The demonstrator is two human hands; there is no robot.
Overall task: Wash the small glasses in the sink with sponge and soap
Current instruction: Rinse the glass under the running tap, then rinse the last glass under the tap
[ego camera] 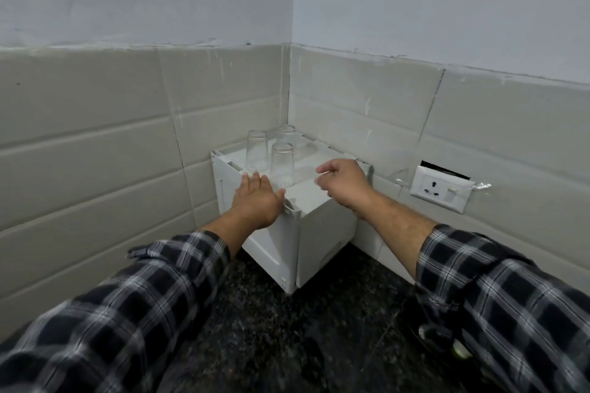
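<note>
Head view: three small clear drinking glasses stand close together on top of a white boxy metal unit (322,226), which sits in the tiled corner on a dark speckled stone counter (271,344). They are the front glass (281,166), left glass (256,150) and rear glass (289,137). They look parked mouth-down, as if put there for storage, but I can't confirm it through the glare.

Left hand (257,198): fingers straight, palm down, over the unit's front-left rim, just short of the front glass and gripping nothing.

Right hand (340,182): fingers loosely curled, hovering over the right side of the top, nothing visible in its grasp.

My read is that both hands are closing in from either side to lift glasses off the unit. Sink, sponge and soap are out of view, so washing hasn't started.

Risk: the glasses are bunched together and smooth, so taking the front one could knock the others.

White wall socket (439,190) is to the right, well apart.
</note>
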